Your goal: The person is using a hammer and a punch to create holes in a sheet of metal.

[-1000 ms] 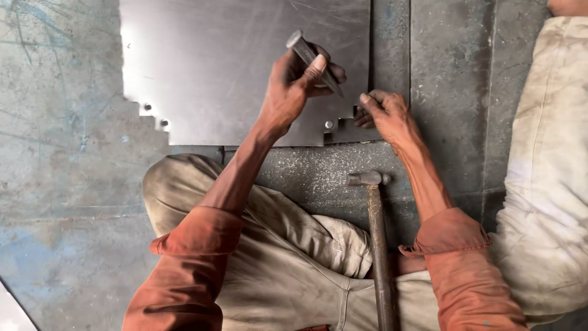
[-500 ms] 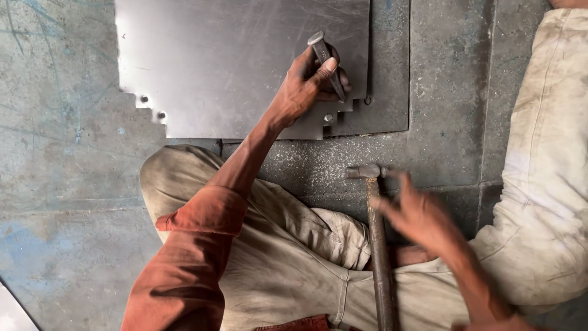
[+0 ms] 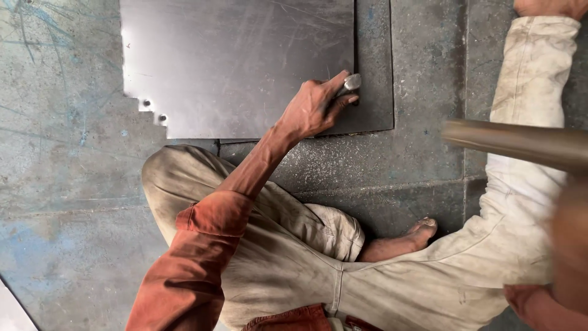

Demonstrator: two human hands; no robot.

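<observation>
My left hand (image 3: 312, 110) is closed around a short steel punch (image 3: 349, 83), held upright with its tip on the grey metal sheet (image 3: 233, 61) near the sheet's right edge. The sheet lies on the floor over a darker plate (image 3: 375, 92). My right hand (image 3: 572, 239) is a close blur at the right edge. It grips a hammer whose wooden handle (image 3: 514, 144) is lifted across the upper right. The hammer's head is out of view.
The sheet's lower left corner is cut in steps, with two small studs (image 3: 154, 110). I sit on a worn concrete floor (image 3: 61, 184), one leg folded with a bare foot (image 3: 404, 242), the other leg (image 3: 527, 92) stretched along the right side.
My right hand took the hammer off the floor and raised it toward the camera. My left hand stood the punch upright on the sheet. The view shifted.
</observation>
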